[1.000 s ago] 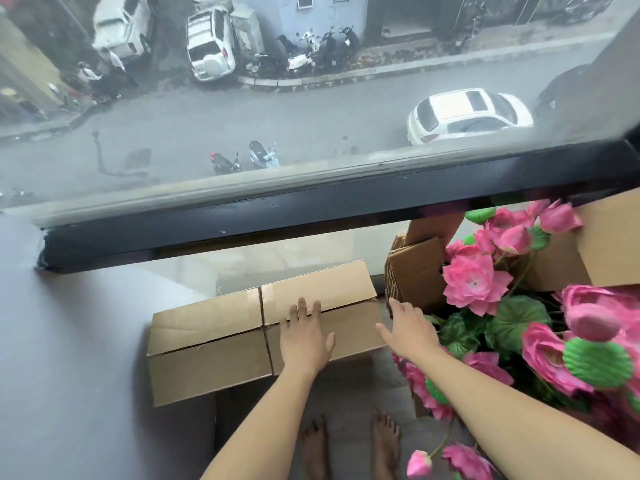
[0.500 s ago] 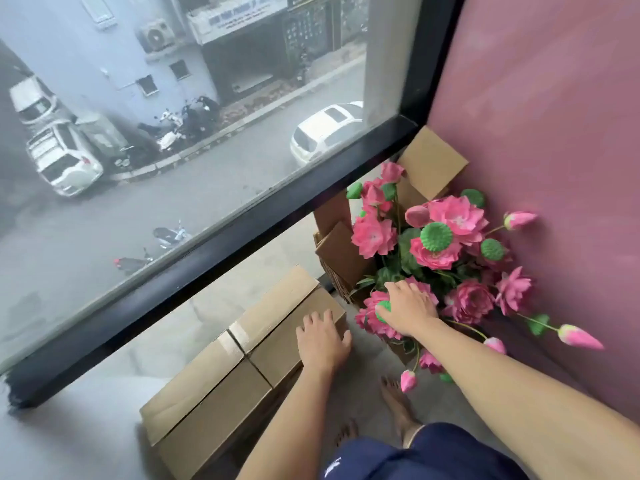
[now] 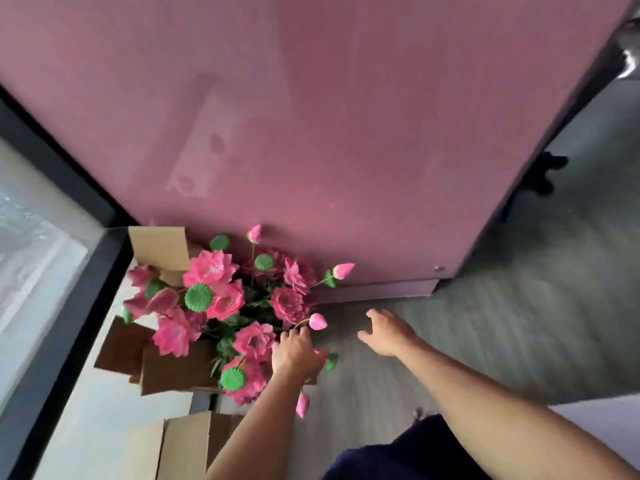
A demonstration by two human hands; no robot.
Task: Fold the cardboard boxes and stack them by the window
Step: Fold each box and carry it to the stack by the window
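The folded cardboard box lay on the floor beside the window. The left hand rested, fingers relaxed, against pink flowers in an open box. The right hand hovered over the floor, fingers spread.

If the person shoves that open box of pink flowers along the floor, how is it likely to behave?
The open cardboard box probably slides easily but may tip: the pink flowers rise and spread well past its loose flaps, so it looks top-heavy. The stems would likely sway and snag, since the left hand is already among them. It seems light for its bulk.
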